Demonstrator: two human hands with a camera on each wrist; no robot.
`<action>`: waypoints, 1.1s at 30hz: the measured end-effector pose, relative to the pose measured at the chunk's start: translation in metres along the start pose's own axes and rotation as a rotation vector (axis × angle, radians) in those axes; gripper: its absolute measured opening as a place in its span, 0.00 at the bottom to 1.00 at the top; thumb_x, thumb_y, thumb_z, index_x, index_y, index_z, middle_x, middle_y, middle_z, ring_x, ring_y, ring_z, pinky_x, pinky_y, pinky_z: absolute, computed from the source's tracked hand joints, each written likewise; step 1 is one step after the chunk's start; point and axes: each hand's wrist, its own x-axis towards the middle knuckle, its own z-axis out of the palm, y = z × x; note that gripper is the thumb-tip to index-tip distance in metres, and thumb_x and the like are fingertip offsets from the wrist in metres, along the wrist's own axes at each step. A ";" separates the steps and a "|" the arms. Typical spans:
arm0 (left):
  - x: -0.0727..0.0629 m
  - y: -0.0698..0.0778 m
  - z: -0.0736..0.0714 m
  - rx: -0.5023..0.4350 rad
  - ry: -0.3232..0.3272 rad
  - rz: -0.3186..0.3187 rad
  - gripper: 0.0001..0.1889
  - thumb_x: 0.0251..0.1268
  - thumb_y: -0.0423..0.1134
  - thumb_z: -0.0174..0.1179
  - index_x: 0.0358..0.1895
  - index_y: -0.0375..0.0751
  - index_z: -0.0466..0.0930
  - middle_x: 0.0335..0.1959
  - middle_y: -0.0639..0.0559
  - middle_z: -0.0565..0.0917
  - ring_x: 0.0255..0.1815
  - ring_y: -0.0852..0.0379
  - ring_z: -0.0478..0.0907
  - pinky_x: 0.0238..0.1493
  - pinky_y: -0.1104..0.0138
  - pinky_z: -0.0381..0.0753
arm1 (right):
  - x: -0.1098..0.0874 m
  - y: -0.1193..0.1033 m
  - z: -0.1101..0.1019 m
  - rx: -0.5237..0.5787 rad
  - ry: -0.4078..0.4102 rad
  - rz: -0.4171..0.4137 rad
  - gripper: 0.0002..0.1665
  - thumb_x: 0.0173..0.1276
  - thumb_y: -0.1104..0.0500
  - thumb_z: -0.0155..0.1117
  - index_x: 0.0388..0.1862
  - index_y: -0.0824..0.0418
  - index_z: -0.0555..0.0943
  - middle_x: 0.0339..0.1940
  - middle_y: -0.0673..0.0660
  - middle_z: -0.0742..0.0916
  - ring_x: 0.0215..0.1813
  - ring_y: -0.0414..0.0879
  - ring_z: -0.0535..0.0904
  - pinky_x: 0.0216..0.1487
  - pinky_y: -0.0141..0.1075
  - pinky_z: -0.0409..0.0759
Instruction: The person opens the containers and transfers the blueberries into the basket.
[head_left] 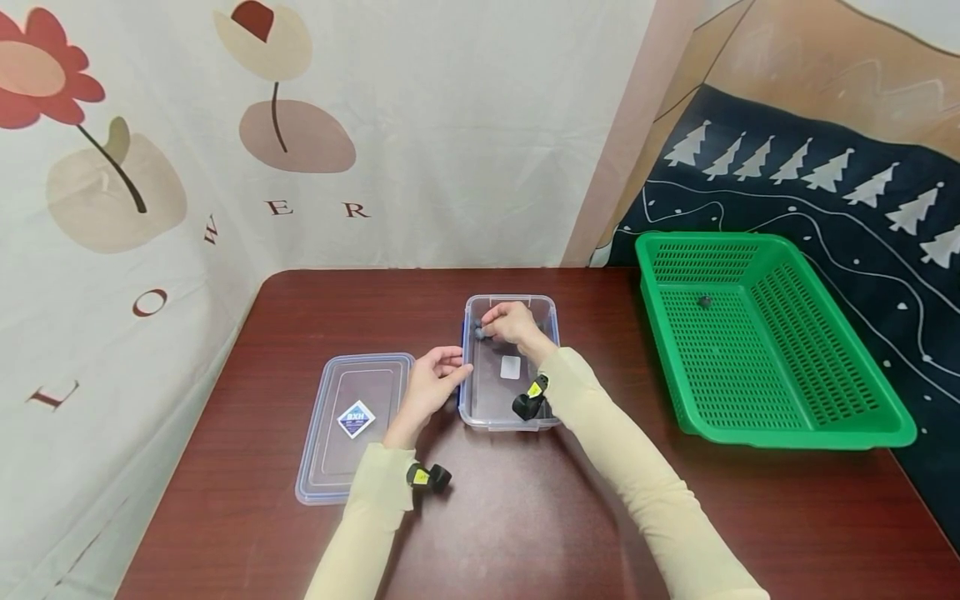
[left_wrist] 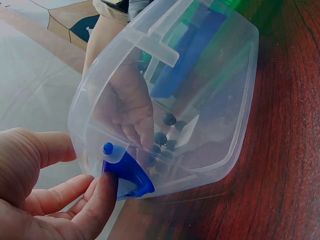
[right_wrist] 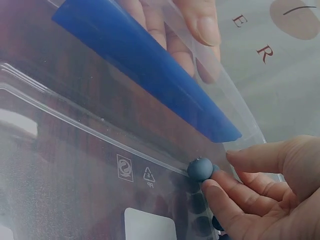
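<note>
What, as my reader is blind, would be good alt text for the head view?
A right hand reaches into a clear box, fingers at small blue berries, while the left hand touches the box's left edge. A clear lid lies to the left on a brown table; a green basket at right holds one small dark thing.

Reddish-brown table [head_left: 510,517]; on it, clear box [head_left: 491,392], lid [head_left: 337,462], green basket [head_left: 765,367]

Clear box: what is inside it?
The box holds several berries toward its far end, with the right grip among them. A white square shows, inside or underneath. The grip hides part of that end, so the berry count can't be told.
</note>
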 end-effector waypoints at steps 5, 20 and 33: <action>-0.005 0.011 -0.001 0.005 -0.013 0.006 0.17 0.55 0.24 0.62 0.48 0.19 0.74 0.39 0.28 0.79 0.33 0.52 0.79 0.29 0.78 0.72 | 0.002 0.002 0.002 -0.025 -0.042 0.032 0.07 0.53 0.71 0.68 0.33 0.68 0.81 0.27 0.55 0.83 0.34 0.51 0.82 0.39 0.37 0.81; -0.017 0.034 -0.001 -0.011 -0.023 0.018 0.16 0.56 0.22 0.60 0.48 0.17 0.73 0.40 0.24 0.77 0.30 0.62 0.75 0.29 0.79 0.71 | 0.001 0.000 0.009 -0.332 -0.163 -0.025 0.14 0.44 0.70 0.74 0.31 0.64 0.81 0.27 0.52 0.81 0.31 0.42 0.74 0.33 0.28 0.72; -0.016 0.031 -0.001 -0.014 -0.025 0.021 0.16 0.55 0.22 0.60 0.48 0.17 0.73 0.40 0.23 0.77 0.30 0.61 0.76 0.30 0.79 0.71 | 0.000 0.000 0.008 -0.411 -0.182 -0.084 0.10 0.47 0.69 0.73 0.26 0.61 0.80 0.25 0.51 0.81 0.30 0.43 0.74 0.32 0.29 0.70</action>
